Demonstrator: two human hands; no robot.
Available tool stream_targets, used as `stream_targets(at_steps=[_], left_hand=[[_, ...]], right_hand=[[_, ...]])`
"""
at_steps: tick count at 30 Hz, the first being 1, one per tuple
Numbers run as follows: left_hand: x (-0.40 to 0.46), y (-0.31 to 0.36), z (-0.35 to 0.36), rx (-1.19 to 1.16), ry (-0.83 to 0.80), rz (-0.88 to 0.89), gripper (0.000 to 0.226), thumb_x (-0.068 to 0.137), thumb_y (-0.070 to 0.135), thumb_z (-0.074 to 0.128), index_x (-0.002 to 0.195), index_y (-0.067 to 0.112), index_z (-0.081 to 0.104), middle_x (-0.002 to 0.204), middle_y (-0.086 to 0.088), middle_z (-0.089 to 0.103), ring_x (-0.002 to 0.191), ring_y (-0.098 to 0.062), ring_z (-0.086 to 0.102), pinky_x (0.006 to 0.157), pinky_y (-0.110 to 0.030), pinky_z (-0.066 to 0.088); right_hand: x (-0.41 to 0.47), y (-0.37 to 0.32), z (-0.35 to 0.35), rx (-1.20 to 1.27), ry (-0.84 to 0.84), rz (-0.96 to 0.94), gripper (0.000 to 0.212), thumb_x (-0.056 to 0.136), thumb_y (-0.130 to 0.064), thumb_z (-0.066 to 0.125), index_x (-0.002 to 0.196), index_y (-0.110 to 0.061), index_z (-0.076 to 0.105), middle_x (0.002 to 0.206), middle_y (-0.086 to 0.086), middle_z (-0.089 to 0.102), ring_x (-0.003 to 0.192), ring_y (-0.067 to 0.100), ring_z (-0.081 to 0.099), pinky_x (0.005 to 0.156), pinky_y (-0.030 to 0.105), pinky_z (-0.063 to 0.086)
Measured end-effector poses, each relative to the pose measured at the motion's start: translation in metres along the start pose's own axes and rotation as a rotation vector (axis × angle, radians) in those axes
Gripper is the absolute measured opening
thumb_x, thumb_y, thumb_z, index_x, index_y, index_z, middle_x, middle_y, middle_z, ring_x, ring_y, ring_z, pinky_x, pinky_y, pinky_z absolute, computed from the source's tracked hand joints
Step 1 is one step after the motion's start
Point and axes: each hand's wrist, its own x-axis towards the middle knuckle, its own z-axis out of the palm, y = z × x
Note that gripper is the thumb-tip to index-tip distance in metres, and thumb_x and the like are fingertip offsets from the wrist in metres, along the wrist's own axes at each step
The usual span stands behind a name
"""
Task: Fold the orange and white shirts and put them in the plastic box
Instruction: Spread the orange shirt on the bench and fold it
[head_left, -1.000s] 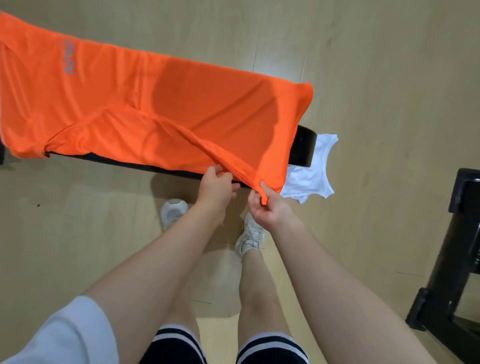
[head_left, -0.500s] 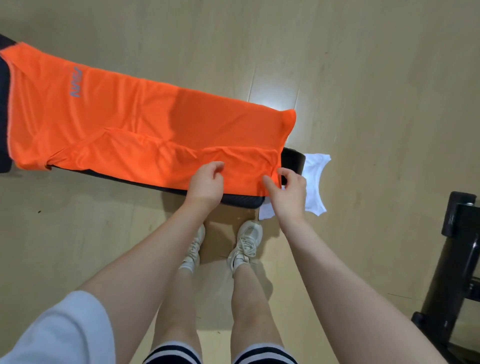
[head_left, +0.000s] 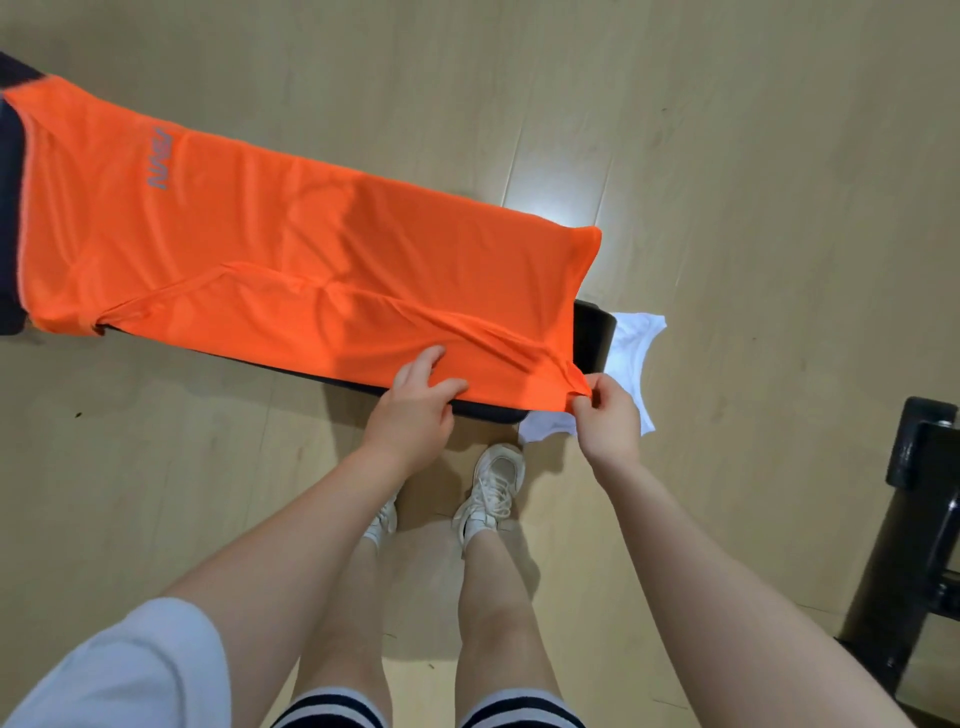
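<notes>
Two bare hands worked the near edge of an orange shirt (head_left: 291, 249) spread lengthwise along a narrow black padded bench (head_left: 592, 338) that stood on a pale wooden floor (head_left: 727, 156). The shirt lay flat over most of the bench top, bright and slightly creased, with small grey lettering (head_left: 161, 158) near its far left end and one long side already folded inward, leaving a raised seam running down the middle. Its right end drooped just past the bench's far edge. The left hand (head_left: 415, 410) gripped the fabric at the bench's near rim, thumb on top and fingers curled under the cloth. The right hand (head_left: 608, 415) pinched the shirt's near right corner between thumb and fingertips, the cloth bunching into tight wrinkles there. A white shirt (head_left: 631, 358) lay crumpled on the floor at the bench's right end, partly hidden behind the right hand and the bench. The person stood close to the bench in white sneakers (head_left: 493, 483), wearing a white sleeve (head_left: 130, 670) and dark shorts with white stripes. A black metal frame (head_left: 914, 519) stood at the right edge of the view, well apart from the shirts.
</notes>
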Motion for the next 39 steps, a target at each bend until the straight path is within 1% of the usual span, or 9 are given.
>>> stream_targets(at_steps=[3,6,10,17,21,25,30,35,39], left_hand=[[0.003,0.003,0.001,0.052,0.01,-0.012,0.042,0.089,0.01,0.045,0.13,0.021,0.049,0.153,-0.008,0.019,0.136,-0.028,0.025,0.097,-0.039,0.041],[0.006,0.011,0.005,0.142,-0.013,-0.041,0.057,0.091,0.018,0.046,0.143,0.031,0.028,0.153,-0.01,0.014,0.135,-0.031,0.021,0.094,-0.04,0.042],[0.012,0.019,0.009,0.285,-0.033,-0.046,0.063,0.091,0.034,0.047,0.145,0.04,0.015,0.152,-0.015,0.01,0.13,-0.037,0.024,0.093,-0.041,0.043],[0.015,0.026,0.017,0.385,0.012,0.028,0.067,0.09,0.033,0.049,0.147,0.024,0.016,0.152,-0.014,0.015,0.134,-0.034,0.023,0.106,-0.041,0.029],[0.015,0.029,0.018,0.344,0.002,0.008,0.065,0.092,0.036,0.047,0.147,0.02,0.017,0.154,-0.012,0.015,0.138,-0.033,0.018,0.105,-0.043,0.034],[0.013,0.035,0.014,0.318,-0.001,-0.013,0.062,0.092,0.035,0.046,0.147,0.022,0.019,0.153,-0.011,0.016,0.138,-0.032,0.018,0.101,-0.043,0.038],[0.011,0.03,0.008,0.313,-0.059,0.015,0.055,0.093,0.025,0.045,0.145,0.02,0.026,0.154,-0.011,0.015,0.139,-0.031,0.02,0.107,-0.041,0.029],[-0.012,0.014,-0.008,0.138,-0.125,-0.043,0.049,0.095,0.014,0.038,0.143,0.021,0.032,0.157,-0.002,0.013,0.142,-0.025,0.016,0.114,-0.037,0.02],[-0.04,-0.019,-0.038,-0.166,-0.093,-0.261,0.05,0.093,0.014,0.039,0.142,0.018,0.033,0.156,-0.002,0.016,0.141,-0.024,0.019,0.114,-0.038,0.025]], right_hand=[[0.006,-0.002,0.005,-0.065,0.105,-0.041,0.015,0.083,0.001,0.044,0.08,-0.01,0.053,0.081,0.001,0.052,0.074,0.017,0.047,0.061,0.023,0.031],[0.011,0.003,0.016,0.019,0.159,0.119,0.005,0.084,-0.01,0.054,0.088,-0.008,0.057,0.089,0.005,0.055,0.084,0.021,0.051,0.076,0.03,0.041],[0.007,0.005,0.026,0.539,-0.07,0.484,0.031,0.087,-0.013,0.059,0.059,-0.012,0.045,0.056,0.001,0.046,0.056,0.017,0.041,0.058,0.027,0.041],[0.004,0.007,0.023,0.698,0.124,0.416,0.01,0.09,-0.001,0.05,0.097,-0.007,0.05,0.073,0.003,0.057,0.055,0.011,0.05,0.051,0.015,0.047],[-0.008,0.011,-0.012,0.573,0.039,0.156,0.016,0.086,0.0,0.055,0.081,-0.014,0.059,0.063,-0.003,0.06,0.051,-0.001,0.05,0.056,0.013,0.04],[-0.006,0.008,-0.052,0.396,-0.195,-0.098,0.019,0.087,0.003,0.056,0.085,-0.013,0.065,0.058,-0.02,0.064,0.059,-0.01,0.055,0.061,0.004,0.04],[0.019,0.022,-0.054,-0.285,-0.234,-0.067,0.024,0.088,0.0,0.047,0.104,-0.008,0.063,0.097,0.006,0.062,0.092,0.022,0.057,0.082,0.033,0.045],[-0.024,-0.018,-0.017,-0.363,-0.077,-0.181,0.026,0.09,-0.008,0.042,0.112,-0.005,0.056,0.114,0.014,0.059,0.1,0.03,0.057,0.083,0.039,0.047],[-0.067,-0.06,0.03,-0.412,-0.266,-0.385,0.022,0.089,-0.009,0.044,0.105,-0.006,0.059,0.108,0.014,0.058,0.098,0.03,0.056,0.083,0.039,0.044]])
